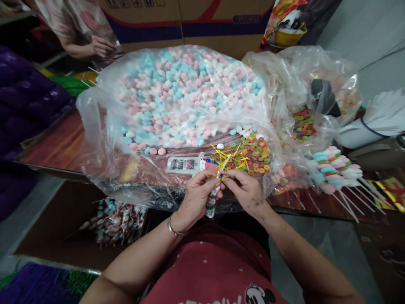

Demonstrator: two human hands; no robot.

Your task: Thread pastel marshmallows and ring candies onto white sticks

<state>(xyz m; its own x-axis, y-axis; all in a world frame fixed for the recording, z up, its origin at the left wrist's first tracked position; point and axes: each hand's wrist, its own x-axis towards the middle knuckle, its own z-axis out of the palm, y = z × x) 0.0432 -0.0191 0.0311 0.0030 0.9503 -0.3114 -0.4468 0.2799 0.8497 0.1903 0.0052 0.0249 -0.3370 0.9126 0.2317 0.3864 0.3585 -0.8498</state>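
My left hand [200,192] and my right hand [245,190] meet at the table's front edge. Both have their fingers pinched round a small wrapped candy skewer [215,192], whose white stick points up and away between them. Just beyond my fingertips lie loose yellow twist ties [232,158]. Printed clear wrappers [183,165] lie flat to the left of the ties. Small ring candies [257,156] in green, orange and red are spread to the right. Behind them a large clear bag [190,93] is full of pink, blue and white candies.
Candy skewers without wrappers [337,169] lie at the right with their sticks toward me. A cardboard box [47,228] at lower left holds wrapped skewers [118,221]. Another person's hand [103,46] shows at upper left. White strips [376,118] stand bundled at far right.
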